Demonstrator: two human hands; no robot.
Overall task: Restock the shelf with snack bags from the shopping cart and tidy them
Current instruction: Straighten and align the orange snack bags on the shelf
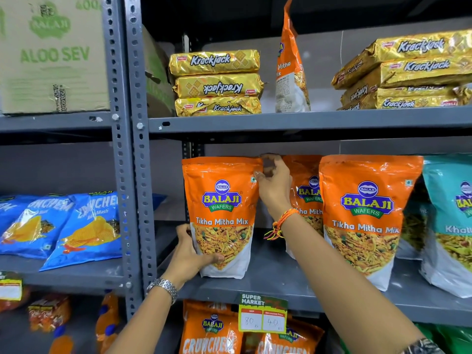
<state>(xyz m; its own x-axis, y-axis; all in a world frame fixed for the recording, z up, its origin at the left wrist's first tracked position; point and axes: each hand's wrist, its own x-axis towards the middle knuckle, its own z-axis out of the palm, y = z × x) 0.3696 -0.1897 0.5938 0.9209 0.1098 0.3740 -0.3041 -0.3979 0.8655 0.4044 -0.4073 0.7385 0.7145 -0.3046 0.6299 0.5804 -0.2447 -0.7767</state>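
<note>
An orange Tikha Mitha Mix bag [221,200] stands upright at the left end of the grey middle shelf [281,282]. My left hand [190,254] grips its lower left corner, thumb across the front. My right hand [274,186] pinches its top right corner. A second orange bag [307,198] stands behind my right hand, partly hidden. A third orange bag [367,218] stands upright further right, nearer the shelf's front edge. The shopping cart is out of view.
A teal snack bag [449,226] stands at the far right. Gold Krackjack packs [217,83] and an upright orange bag [291,67] fill the shelf above. Blue chip bags [76,226] lie in the left bay. A price tag [263,315] hangs from the shelf's edge above orange Crunchex bags.
</note>
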